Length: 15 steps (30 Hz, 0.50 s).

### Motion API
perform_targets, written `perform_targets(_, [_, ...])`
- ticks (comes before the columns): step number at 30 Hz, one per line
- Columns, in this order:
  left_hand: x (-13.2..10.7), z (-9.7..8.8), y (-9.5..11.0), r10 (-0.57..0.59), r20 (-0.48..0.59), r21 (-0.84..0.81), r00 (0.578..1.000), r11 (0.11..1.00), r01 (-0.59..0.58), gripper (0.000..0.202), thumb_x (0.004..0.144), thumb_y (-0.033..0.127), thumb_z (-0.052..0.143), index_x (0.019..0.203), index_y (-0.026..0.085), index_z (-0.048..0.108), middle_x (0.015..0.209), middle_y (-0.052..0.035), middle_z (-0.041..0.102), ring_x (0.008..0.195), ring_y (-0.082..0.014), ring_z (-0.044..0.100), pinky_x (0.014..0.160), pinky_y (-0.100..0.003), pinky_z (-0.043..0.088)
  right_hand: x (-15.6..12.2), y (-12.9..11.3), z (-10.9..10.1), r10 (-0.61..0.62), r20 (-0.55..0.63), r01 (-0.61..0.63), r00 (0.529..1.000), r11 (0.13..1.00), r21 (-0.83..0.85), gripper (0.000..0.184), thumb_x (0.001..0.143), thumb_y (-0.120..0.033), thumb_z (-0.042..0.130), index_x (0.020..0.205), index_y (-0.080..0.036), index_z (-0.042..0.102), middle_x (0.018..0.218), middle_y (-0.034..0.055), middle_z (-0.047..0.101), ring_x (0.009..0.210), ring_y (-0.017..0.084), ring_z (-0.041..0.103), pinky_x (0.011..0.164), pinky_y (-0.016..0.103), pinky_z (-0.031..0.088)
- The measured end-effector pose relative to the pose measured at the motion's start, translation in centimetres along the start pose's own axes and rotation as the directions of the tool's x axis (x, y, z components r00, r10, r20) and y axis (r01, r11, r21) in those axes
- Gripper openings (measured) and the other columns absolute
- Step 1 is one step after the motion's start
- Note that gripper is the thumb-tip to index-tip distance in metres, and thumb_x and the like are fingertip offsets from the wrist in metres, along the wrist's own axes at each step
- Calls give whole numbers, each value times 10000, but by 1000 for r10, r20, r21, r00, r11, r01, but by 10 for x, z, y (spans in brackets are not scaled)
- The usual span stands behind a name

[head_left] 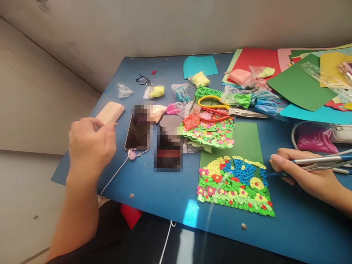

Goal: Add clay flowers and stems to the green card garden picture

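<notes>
My left hand [89,145] hovers at the left side of the desk with its fingers curled together; anything between them is too small to make out. Just behind it lies a beige block-shaped case [110,113], partly covered by the hand. At the right, my right hand [310,176] pinches a thin blue clay strip [272,174] at the edge of a green card [244,137]. Blue, yellow, red, pink and green clay pieces form a flower picture [233,187] on that card. A silver-and-blue slim tool [319,160] crosses above this hand; whether it is gripped I cannot tell.
Yellow-and-red handled scissors [247,113] lie on a second clay picture [211,134]. Around them sit bagged clay lumps [240,76]. Coloured paper sheets [299,86] cover the back right. A phone [136,135] with a white cord lies between my hands, beside a blurred-out object [168,159].
</notes>
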<state>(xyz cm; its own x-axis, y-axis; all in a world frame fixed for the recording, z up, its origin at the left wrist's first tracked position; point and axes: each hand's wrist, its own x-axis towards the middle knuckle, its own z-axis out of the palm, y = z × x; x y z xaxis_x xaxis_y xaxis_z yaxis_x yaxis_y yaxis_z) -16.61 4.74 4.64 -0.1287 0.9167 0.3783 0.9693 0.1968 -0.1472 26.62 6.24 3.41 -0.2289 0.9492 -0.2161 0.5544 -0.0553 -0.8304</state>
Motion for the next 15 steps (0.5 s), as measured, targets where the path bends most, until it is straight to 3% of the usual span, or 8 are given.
perform_targets(2, [0,-10,7,8,-45,56,999,998,-5,581,931,422,247,969,114,739,984,-161,610,859,-290,524,689,-416,430,2,0,-2,-30,45,29,999,1000,7,675,729,-794,514,418,-203,418,375,-6,391,301,93,386,298,228,305])
perform_targets(6, [1,-22,24,155,-67,-14,986,988,-157,482,972,394,318,988,159,739,937,-100,670,896,-257,584,627,-342,430,5,5,-5,-51,87,46,995,997,53,672,757,-796,463,450,-199,481,394,6,423,295,108,417,274,234,331])
perform_targets(10, [3,-27,36,315,-172,-97,933,937,-334,351,977,318,409,909,186,727,849,-36,703,851,-190,640,642,-281,475,1,8,-6,-62,113,53,992,995,85,658,782,-775,459,482,-192,521,424,4,443,322,103,428,301,227,346])
perform_targets(13, [0,-40,48,423,-242,-256,873,840,-478,235,938,227,509,782,206,682,753,10,701,734,-140,650,642,-250,493,-2,8,-7,-29,96,19,995,995,103,618,805,-737,482,524,-189,525,449,-8,448,364,93,432,354,216,354])
perform_targets(15, [-7,-56,55,440,-214,-464,872,740,-487,220,913,133,528,754,227,648,710,38,682,654,-110,631,632,-248,495,-1,9,-8,-34,124,22,992,995,97,611,824,-726,465,542,-188,524,454,-8,454,376,96,437,371,218,352])
